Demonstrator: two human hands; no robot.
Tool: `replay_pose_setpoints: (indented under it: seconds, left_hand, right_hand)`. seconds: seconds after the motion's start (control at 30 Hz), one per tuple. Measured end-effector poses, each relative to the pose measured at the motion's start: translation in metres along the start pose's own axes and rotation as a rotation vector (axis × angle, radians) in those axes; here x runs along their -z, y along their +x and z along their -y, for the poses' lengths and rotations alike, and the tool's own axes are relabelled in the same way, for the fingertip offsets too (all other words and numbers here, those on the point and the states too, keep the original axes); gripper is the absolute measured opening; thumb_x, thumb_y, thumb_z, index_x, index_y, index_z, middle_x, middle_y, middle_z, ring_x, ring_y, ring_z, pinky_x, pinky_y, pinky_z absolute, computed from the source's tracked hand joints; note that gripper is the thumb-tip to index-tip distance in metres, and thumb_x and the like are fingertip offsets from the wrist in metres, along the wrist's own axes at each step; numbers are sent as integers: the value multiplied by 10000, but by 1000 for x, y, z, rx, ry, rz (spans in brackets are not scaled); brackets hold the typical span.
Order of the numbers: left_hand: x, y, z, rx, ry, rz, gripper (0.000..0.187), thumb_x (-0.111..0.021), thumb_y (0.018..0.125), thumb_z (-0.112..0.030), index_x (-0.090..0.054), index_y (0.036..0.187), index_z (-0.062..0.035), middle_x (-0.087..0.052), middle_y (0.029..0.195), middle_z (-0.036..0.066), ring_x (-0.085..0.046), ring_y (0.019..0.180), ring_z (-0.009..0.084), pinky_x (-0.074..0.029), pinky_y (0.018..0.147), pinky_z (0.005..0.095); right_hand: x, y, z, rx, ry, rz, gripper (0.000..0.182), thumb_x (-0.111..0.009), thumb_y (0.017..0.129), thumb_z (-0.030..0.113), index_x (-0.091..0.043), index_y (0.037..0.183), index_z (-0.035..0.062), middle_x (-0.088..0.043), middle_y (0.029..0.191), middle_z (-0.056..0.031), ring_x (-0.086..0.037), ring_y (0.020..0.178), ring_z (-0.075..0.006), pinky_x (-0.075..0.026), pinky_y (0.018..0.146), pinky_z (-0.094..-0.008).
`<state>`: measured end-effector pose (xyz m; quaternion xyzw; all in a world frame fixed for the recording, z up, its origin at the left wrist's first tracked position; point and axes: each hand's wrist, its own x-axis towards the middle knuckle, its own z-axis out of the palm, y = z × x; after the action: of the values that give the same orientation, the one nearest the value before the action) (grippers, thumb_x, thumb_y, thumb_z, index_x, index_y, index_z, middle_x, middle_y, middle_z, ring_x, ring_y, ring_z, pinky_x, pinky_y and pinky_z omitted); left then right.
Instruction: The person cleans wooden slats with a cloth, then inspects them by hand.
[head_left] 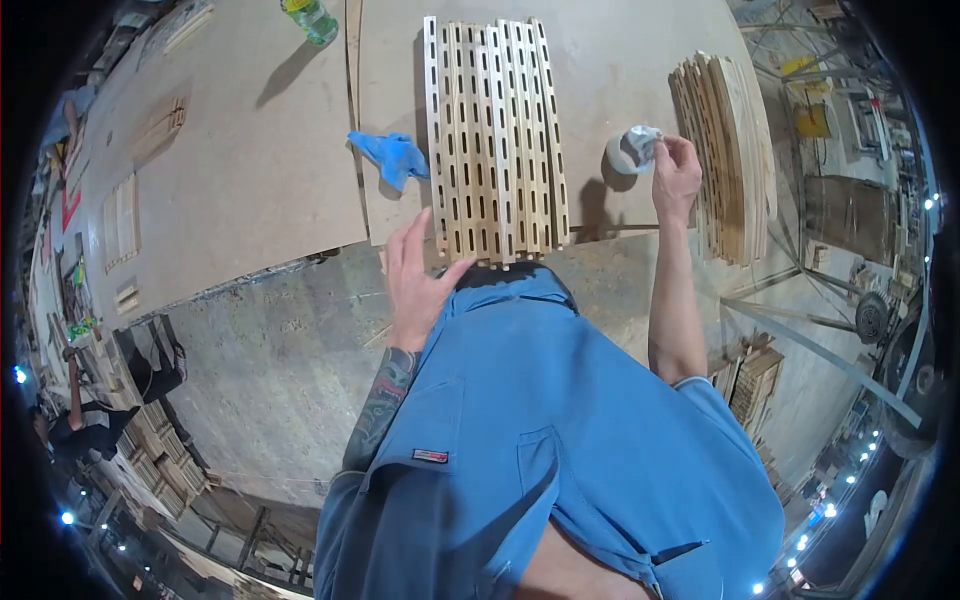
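Slotted wooden strips [495, 140] lie side by side in a flat bundle on the table before me, their near ends at the table edge. My left hand [415, 275] is at the bundle's near left corner, fingers stretched and thumb spread, holding nothing. To the right of the bundle, my right hand [677, 178] pinches a crumpled grey-white rag [645, 143] between thumb and fingertips. The rag is at the mouth of a small white cup [620, 160]. A crumpled blue cloth [392, 158] lies by the bundle's left side.
A stack of wooden strips [725, 160] stands at the right table edge. A green-labelled bottle [312, 22] is at the far left, with smaller wooden pieces [122, 222] further left. Another person [100, 410] is on the floor side at lower left. Metal framing [820, 350] stands at right.
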<state>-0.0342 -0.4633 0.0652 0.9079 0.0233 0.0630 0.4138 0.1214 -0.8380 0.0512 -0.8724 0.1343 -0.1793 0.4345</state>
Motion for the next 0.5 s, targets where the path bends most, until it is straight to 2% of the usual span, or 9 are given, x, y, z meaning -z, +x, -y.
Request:
replay_pose_setpoints:
  seconds: [0.03, 0.13, 0.17, 0.23, 0.27, 0.33, 0.37, 0.47, 0.5]
  left_hand:
    - [-3, 15, -13, -38, -46, 8, 909, -901, 696, -337, -480, 1457, -69, -543, 1252, 140, -567, 1116, 304, -497, 934, 418]
    - [-21, 58, -55, -74, -246, 175, 844, -882, 748, -347, -498, 1437, -47, -604, 1181, 138, -636, 958, 258, -532, 865, 383]
    - [-30, 63, -64, 12, -406, 261, 774, -866, 776, -327, -524, 1403, -31, -629, 1130, 124, -644, 905, 229, -538, 829, 359]
    - [-42, 74, -79, 173, -717, 427, 635, -834, 832, -288, -576, 1336, -1, -678, 1030, 98, -660, 799, 171, -550, 756, 312]
    - [-42, 76, -80, 260, -830, 442, 564, -817, 849, -256, -596, 1297, 7, -685, 995, 78, -658, 791, 146, -545, 740, 289]
    - [-45, 74, -84, 442, -1062, 474, 425, -783, 882, -193, -638, 1217, 25, -699, 924, 37, -653, 775, 95, -535, 710, 241]
    - [-45, 75, -90, 517, -1110, 399, 275, -744, 902, -115, -668, 1124, 27, -691, 918, 17, -644, 801, 70, -528, 707, 232]
    - [-60, 72, -85, 482, -1051, 203, 274, -723, 898, -69, -659, 1147, 24, -690, 959, 29, -652, 819, 88, -539, 719, 243]
    - [-61, 74, -88, 393, -905, 141, 372, -677, 906, -4, -572, 1262, 14, -666, 1053, 55, -651, 895, 106, -551, 765, 261]
  right_hand:
    - [2, -6, 21, 5, 122, 88, 211, -687, 936, 159, -679, 1073, -2, -726, 928, -106, -684, 858, -155, -535, 747, -298]
    - [1, -27, 88, -90, 219, 507, 307, -683, 933, 113, -607, 1208, 1, -717, 883, -98, -673, 823, -129, -533, 720, -279]
    - [-2, -34, 109, -106, 268, 660, 351, -678, 932, 97, -576, 1254, 5, -712, 863, -93, -671, 820, -127, -534, 728, -277]
    - [-8, -42, 139, -74, 285, 785, 369, -675, 938, 91, -553, 1275, 4, -707, 866, -82, -668, 819, -126, -539, 749, -282]
    - [-13, -43, 147, -57, 292, 845, 378, -673, 941, 88, -541, 1285, 3, -704, 867, -77, -667, 818, -126, -542, 759, -285]
    - [-30, -47, 142, -100, 544, 794, 399, -686, 941, 98, -531, 1294, -2, -695, 975, -83, -652, 885, -126, -533, 820, -289]
    - [-43, -51, 133, -134, 696, 752, 403, -664, 977, 153, -515, 1320, 2, -648, 1149, -97, -612, 1023, -136, -505, 896, -291]
    - [-66, -66, 119, -263, 846, 834, 449, -595, 1031, 253, -472, 1389, 12, -586, 1265, -95, -558, 1125, -141, -472, 953, -291]
    - [-68, -73, 116, -320, 794, 927, 513, -523, 1063, 338, -419, 1451, 20, -558, 1287, -84, -540, 1142, -143, -458, 982, -296]
